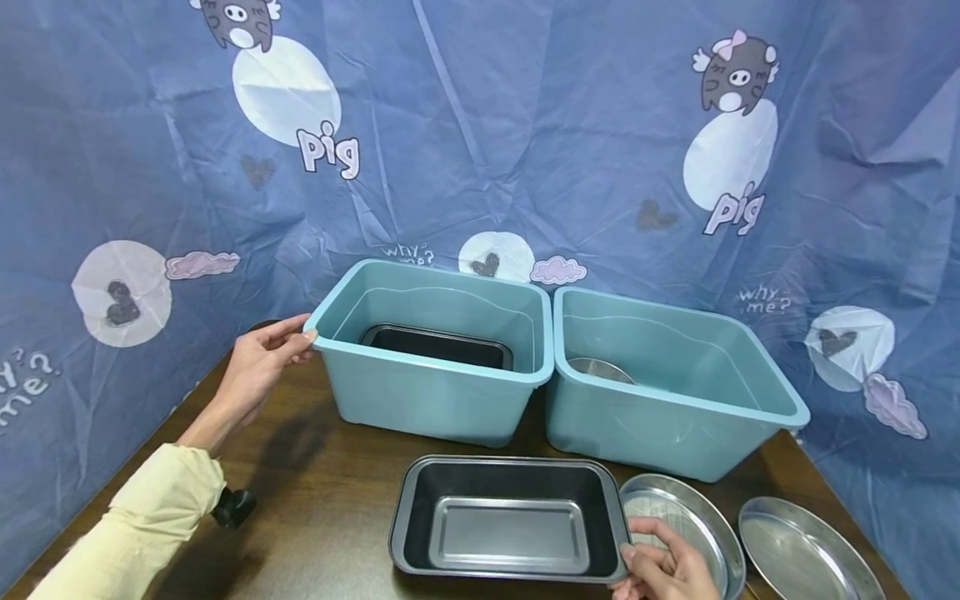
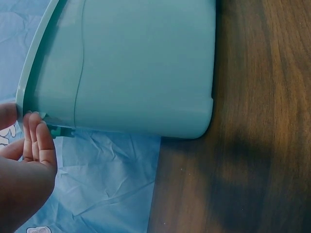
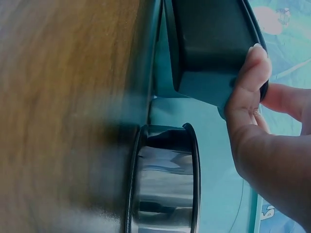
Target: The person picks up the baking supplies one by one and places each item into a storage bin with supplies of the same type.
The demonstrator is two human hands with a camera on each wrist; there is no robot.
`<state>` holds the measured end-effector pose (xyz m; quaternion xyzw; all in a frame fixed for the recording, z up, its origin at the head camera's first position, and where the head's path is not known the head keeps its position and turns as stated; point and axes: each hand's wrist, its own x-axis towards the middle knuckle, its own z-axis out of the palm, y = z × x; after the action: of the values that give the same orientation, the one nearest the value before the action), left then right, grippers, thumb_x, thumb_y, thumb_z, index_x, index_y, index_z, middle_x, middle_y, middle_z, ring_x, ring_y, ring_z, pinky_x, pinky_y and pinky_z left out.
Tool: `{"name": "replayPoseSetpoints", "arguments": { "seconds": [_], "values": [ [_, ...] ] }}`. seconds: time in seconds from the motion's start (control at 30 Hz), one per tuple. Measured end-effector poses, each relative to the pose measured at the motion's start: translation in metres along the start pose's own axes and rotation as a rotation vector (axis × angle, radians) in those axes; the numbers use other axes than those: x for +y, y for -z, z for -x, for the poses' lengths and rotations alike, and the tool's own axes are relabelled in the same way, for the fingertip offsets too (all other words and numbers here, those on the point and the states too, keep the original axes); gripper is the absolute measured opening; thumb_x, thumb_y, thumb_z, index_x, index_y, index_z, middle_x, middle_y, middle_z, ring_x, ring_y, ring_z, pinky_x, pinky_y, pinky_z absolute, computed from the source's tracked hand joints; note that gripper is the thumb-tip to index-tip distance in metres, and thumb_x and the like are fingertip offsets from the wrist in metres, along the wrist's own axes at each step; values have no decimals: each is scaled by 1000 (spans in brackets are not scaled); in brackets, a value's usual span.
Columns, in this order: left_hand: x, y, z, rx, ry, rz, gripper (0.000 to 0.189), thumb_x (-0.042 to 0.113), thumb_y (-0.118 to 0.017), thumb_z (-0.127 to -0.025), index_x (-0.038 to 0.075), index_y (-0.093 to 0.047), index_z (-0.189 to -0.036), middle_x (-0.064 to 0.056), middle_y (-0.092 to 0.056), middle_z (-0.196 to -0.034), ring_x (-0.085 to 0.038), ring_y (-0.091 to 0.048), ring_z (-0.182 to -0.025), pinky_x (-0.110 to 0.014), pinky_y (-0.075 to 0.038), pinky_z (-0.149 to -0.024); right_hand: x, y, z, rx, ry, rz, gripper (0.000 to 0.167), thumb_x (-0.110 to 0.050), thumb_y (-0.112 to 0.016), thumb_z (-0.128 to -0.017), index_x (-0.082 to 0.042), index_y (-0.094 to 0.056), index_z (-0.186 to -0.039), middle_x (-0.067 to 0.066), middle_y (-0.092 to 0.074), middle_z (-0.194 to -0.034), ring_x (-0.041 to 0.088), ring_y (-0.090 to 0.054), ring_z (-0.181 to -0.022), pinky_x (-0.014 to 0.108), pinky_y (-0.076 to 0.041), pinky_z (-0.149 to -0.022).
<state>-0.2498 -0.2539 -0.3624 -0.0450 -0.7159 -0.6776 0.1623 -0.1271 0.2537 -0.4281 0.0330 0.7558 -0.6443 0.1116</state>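
My left hand (image 1: pixel 258 362) pinches the left rim corner of a teal plastic bin (image 1: pixel 420 392). In the left wrist view, the fingertips (image 2: pixel 44 141) curl under the rim with the thumb on its other side. A dark rectangular loaf pan (image 1: pixel 510 533) is held level in front of the bins by my right hand (image 1: pixel 667 567), which grips its right end. The right wrist view shows the loaf pan (image 3: pixel 209 43) raised a little off the table. Inside the left bin lies another dark pan (image 1: pixel 442 346), its lower part hidden by the bin's front wall.
Beside it stands a second teal bin (image 1: pixel 660 425) with a round metal tin (image 1: pixel 600 371) partly visible inside. Two shallow round metal pans lie at the right: a nearer one (image 1: pixel 708 525) behind my right hand and another (image 1: pixel 806 550) near the table edge. Blue printed cloth (image 1: pixel 510 125) hangs behind.
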Motion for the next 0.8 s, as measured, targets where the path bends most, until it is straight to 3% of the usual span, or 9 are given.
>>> {"name": "replayPoseSetpoints", "arguments": {
  "seconds": [0.27,0.8],
  "values": [
    [0,-1,0,-2,2,8,51,7,-64,-102,-20,-46,-142,15,-70,-90,-1,-64,-76,-15,-54,-72,-4,-2,3,73,-27,-8,45,-1,-58,-97,16,-43,-136,19,-71,-78,24,-68,-60,31,-59,-56],
    [-1,0,0,2,3,33,52,7,-65,-102,-20,-46,-142,12,-71,-91,-2,-64,-76,-16,-54,-72,3,2,1,117,105,-107,36,0,-60,-97,12,-50,-128,21,-71,-77,21,-66,-55,26,-55,-50]
  ]
}}
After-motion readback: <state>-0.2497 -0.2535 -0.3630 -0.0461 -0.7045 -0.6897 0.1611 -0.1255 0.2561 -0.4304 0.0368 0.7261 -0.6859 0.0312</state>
